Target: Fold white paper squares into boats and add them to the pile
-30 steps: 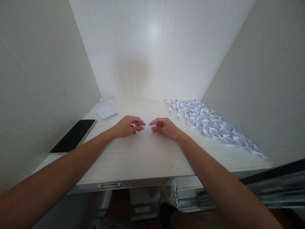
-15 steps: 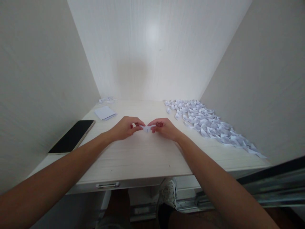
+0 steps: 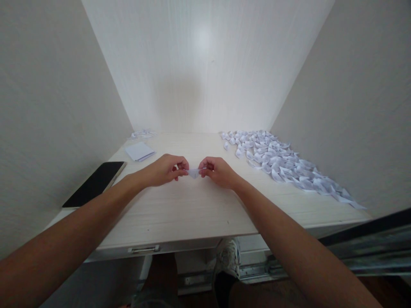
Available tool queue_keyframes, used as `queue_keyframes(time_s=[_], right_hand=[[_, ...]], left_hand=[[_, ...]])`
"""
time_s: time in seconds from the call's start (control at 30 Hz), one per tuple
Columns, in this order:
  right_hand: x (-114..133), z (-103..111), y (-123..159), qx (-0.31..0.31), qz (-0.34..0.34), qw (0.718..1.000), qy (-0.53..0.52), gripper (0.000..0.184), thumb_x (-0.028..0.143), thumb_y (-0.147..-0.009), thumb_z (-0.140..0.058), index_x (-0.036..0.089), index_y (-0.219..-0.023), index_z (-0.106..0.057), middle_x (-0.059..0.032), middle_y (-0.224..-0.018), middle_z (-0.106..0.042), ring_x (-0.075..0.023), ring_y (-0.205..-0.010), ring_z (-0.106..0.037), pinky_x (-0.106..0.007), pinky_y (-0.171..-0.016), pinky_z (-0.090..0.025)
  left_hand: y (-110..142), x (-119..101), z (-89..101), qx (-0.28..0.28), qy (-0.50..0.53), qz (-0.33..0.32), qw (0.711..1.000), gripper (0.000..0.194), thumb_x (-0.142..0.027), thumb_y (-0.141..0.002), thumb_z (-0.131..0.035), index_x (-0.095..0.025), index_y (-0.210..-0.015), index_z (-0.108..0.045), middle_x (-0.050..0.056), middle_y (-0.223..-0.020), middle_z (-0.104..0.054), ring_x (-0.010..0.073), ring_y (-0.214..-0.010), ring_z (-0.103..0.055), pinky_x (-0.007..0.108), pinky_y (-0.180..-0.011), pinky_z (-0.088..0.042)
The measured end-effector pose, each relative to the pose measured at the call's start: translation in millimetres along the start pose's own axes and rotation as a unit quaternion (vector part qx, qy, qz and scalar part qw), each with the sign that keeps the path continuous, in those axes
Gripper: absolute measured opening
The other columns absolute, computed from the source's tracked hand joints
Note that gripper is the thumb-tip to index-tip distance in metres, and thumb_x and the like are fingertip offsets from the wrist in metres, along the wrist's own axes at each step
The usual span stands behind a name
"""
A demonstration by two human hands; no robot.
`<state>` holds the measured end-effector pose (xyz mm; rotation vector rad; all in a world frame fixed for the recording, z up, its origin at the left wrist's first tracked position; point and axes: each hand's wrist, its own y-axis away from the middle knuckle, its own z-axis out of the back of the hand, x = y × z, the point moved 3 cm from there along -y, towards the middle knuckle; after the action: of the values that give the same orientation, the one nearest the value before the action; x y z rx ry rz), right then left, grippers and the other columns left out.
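A small folded piece of white paper [image 3: 194,173], its point facing down toward me, is held just over the middle of the desk. My left hand [image 3: 168,169] pinches its left end between thumb and fingers. At the right end, my right hand [image 3: 216,171] grips it the same way, fingers curled in. Part of the paper is covered by my fingertips. To the right lies a large heap of small folded white paper pieces [image 3: 279,162], similar in size to the one I hold.
On the left of the white desk [image 3: 180,214] lie a black-screened phone or tablet [image 3: 93,184] and a stack of white paper [image 3: 139,151]. Thin paper strips [image 3: 143,134] sit in the back left corner. Panels rise on three sides. A drawer handle [image 3: 143,249] is at the front.
My left hand has shifted slightly left, and more of the folded paper shows between my fingers. My right-hand fingers are curled in more. The view has tilted a little.
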<state>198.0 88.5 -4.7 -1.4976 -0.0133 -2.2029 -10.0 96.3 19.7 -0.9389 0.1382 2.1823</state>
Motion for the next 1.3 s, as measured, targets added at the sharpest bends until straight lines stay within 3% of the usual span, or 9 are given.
queue_keyframes(time_s=[0.17, 0.37, 0.5, 0.67, 0.9, 1.1, 1.2, 1.3], right_hand=[[2, 0, 1, 0.066, -0.014, 0.995, -0.07, 0.004, 0.014, -0.079, -0.07, 0.016, -0.082, -0.072, 0.0009, -0.065, -0.067, -0.0112, -0.062, -0.059, -0.025, -0.062, -0.044], [12, 5, 5, 0.137, -0.029, 0.982, -0.126, 0.017, 0.03, -0.076, -0.079, 0.015, -0.085, -0.075, 0.0011, -0.069, -0.067, -0.0101, -0.063, -0.057, -0.025, -0.063, -0.045], [25, 9, 9, 0.16, -0.027, 0.972, -0.168, 0.017, 0.031, -0.077, -0.08, 0.016, -0.082, -0.074, 0.003, -0.067, -0.064, -0.0083, -0.062, -0.053, -0.024, -0.062, -0.041], [32, 8, 15, 0.182, -0.032, 0.94, -0.288, 0.026, 0.037, -0.074, -0.085, 0.017, -0.083, -0.073, 0.0033, -0.068, -0.062, -0.0087, -0.063, -0.051, -0.023, -0.06, -0.038], [39, -3, 15, 0.108, -0.044, 0.9, -0.419, 0.036, 0.042, -0.067, -0.092, 0.018, -0.08, -0.068, 0.0019, -0.075, -0.06, -0.009, -0.069, -0.054, -0.022, -0.061, -0.043], [43, -11, 10, 0.034, -0.029, 0.877, -0.478, 0.034, 0.042, -0.076, -0.086, 0.02, -0.081, -0.06, 0.0036, -0.077, -0.062, -0.0073, -0.065, -0.059, -0.02, -0.06, -0.05], [46, -12, 6, -0.013, -0.019, 0.872, -0.488, 0.032, 0.044, -0.081, -0.081, 0.022, -0.089, -0.059, 0.004, -0.083, -0.066, -0.0071, -0.066, -0.063, -0.018, -0.059, -0.053], [52, -15, 3, -0.053, -0.022, 0.859, -0.508, 0.029, 0.045, -0.085, -0.077, 0.023, -0.092, -0.06, 0.0049, -0.082, -0.066, -0.0063, -0.064, -0.064, -0.016, -0.054, -0.051]], left_hand=[[3, -9, 5.5, 0.034, -0.035, -0.016, 0.999, 0.018, -0.035, -0.091, -0.062, -0.018, -0.09, -0.069, 0.003, -0.075, -0.071, 0.0138, -0.064, -0.066, 0.022, -0.059, -0.047], [7, -18, 15.7, 0.031, -0.005, -0.05, 0.998, 0.018, -0.037, -0.09, -0.067, -0.02, -0.085, -0.07, 0.002, -0.079, -0.069, 0.0134, -0.07, -0.061, 0.022, -0.064, -0.046], [9, -24, 19.0, 0.023, 0.113, -0.079, 0.99, 0.013, -0.033, -0.087, -0.072, -0.021, -0.082, -0.073, 0.007, -0.104, -0.072, 0.0178, -0.093, -0.066, 0.027, -0.081, -0.051], [9, -28, 5.9, -0.009, 0.312, -0.023, 0.95, 0.025, -0.042, -0.079, -0.082, -0.018, -0.08, -0.074, 0.004, -0.079, -0.071, 0.0145, -0.07, -0.063, 0.026, -0.065, -0.051], [2, -40, -15.2, -0.103, 0.504, 0.027, 0.857, 0.042, -0.049, -0.068, -0.089, -0.018, -0.081, -0.065, -0.001, -0.064, -0.066, 0.0103, -0.054, -0.058, 0.02, -0.048, -0.045], [-2, -53, -18.9, -0.166, 0.581, 0.044, 0.796, 0.035, -0.038, -0.074, -0.087, -0.018, -0.08, -0.059, -0.006, -0.061, -0.055, 0.0045, -0.051, -0.05, 0.013, -0.044, -0.041], [-4, -58, -18.7, -0.208, 0.588, 0.055, 0.779, 0.025, -0.035, -0.084, -0.079, -0.018, -0.084, -0.059, -0.006, -0.07, -0.059, 0.0023, -0.05, -0.047, 0.011, -0.041, -0.039], [-9, -60, -18.0, -0.22, 0.579, 0.042, 0.784, 0.024, -0.039, -0.089, -0.074, -0.019, -0.088, -0.061, -0.007, -0.076, -0.062, 0.0, -0.048, -0.047, 0.009, -0.042, -0.041]])
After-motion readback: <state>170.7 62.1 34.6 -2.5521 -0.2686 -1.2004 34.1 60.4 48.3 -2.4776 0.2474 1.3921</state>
